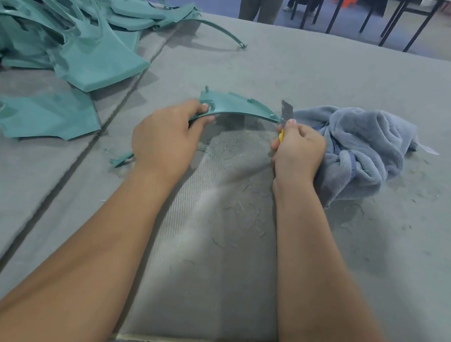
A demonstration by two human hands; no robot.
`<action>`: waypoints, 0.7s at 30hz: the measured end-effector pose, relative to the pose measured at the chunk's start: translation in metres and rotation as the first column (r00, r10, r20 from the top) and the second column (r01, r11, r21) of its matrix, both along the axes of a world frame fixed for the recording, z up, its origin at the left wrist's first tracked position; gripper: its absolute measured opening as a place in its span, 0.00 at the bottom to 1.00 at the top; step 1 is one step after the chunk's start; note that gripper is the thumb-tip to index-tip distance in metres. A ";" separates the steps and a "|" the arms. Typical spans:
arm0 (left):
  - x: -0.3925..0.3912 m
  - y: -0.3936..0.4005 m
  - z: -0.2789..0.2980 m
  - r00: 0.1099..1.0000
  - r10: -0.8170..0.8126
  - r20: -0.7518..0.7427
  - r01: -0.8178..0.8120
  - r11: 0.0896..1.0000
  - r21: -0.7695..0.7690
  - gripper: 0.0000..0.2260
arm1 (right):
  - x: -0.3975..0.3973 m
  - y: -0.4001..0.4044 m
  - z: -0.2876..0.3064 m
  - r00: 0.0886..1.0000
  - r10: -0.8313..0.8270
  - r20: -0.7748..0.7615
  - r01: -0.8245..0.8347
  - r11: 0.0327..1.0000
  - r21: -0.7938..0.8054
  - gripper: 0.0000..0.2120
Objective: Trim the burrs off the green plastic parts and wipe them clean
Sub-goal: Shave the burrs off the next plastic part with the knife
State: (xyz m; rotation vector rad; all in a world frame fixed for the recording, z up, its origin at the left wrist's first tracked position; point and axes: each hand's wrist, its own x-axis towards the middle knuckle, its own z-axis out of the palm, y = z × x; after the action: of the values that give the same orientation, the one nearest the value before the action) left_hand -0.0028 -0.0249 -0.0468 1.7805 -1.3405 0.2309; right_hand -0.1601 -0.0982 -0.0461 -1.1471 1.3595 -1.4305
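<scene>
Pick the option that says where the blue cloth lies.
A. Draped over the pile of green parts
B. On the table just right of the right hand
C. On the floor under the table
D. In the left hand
B: the cloth lies bunched on the table right beside the right hand, which grips the knife; the left hand holds the green part.

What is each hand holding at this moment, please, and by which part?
The left hand grips the curved green part at its wide left end. The right hand grips the utility knife by its yellow handle, blade at the part's narrow tip.
</scene>
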 end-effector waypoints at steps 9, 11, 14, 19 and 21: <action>0.000 -0.001 0.001 0.999 0.028 -0.038 -0.027 0.999 0.028 0.13 | 0.004 -0.008 -0.007 0.983 0.007 -0.184 0.000 0.999 0.037 0.14; 0.000 -0.001 0.001 0.998 0.040 -0.045 -0.038 0.999 0.032 0.13 | 0.004 -0.008 -0.005 0.984 0.018 -0.175 -0.009 0.999 0.048 0.14; 0.000 -0.002 0.001 0.998 0.043 -0.044 -0.042 0.999 0.032 0.12 | 0.006 -0.005 -0.004 0.983 0.059 -0.172 -0.049 0.997 0.064 0.13; -0.001 -0.001 0.000 0.999 0.036 -0.019 -0.036 0.999 0.027 0.12 | 0.006 -0.002 -0.003 0.965 0.135 -0.226 -0.124 0.990 0.061 0.13; -0.001 -0.001 -0.001 0.999 0.032 -0.013 -0.031 0.999 0.026 0.12 | 0.005 -0.003 -0.002 0.965 0.170 -0.198 -0.159 0.985 0.072 0.17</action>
State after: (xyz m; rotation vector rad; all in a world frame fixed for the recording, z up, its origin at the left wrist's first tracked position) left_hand -0.0037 -0.0260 -0.0474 1.8232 -1.3125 0.2196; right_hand -0.1555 -0.1009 -0.0484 -1.3659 1.3977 -1.1757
